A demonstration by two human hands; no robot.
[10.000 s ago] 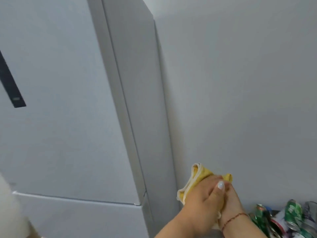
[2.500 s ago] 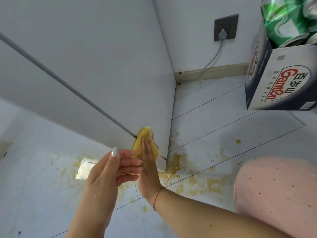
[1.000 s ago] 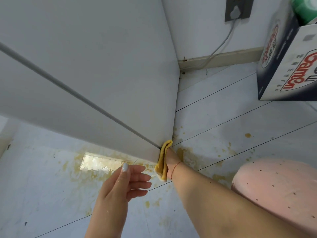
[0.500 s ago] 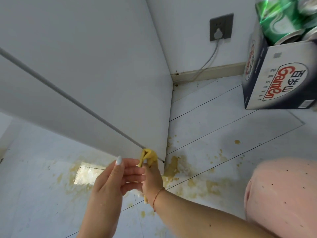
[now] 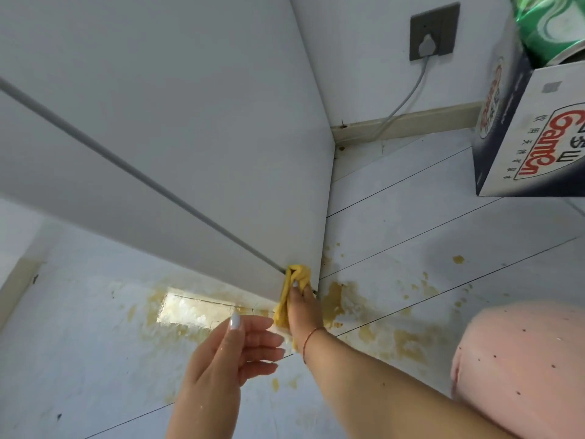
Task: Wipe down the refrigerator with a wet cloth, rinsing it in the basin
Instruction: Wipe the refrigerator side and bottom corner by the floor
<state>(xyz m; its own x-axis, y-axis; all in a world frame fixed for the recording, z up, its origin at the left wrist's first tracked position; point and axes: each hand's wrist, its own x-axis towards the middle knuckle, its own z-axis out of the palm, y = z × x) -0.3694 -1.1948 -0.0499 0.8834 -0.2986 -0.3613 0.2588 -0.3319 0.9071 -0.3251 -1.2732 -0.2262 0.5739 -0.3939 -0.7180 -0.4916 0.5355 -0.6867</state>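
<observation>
Right hand is gripping a bunched yellow cloth, fingers curled over it, and is pressing it against the bottom front corner of the refrigerator, just where the dark door seam is ending. Part of the cloth is hanging below the hand, beside the wrist, which is wearing a thin red string. Left hand is hovering in front of the refrigerator's lower corner, just beside the right wrist; fingers are lying loosely extended, holding nothing. Floor around the refrigerator's base is showing yellowish stains, densest directly under that corner. Beyond the refrigerator, a wall socket is carrying a plug with a grey cable running down to the skirting. To the refrigerator's right, a printed carton is holding green cans.
</observation>
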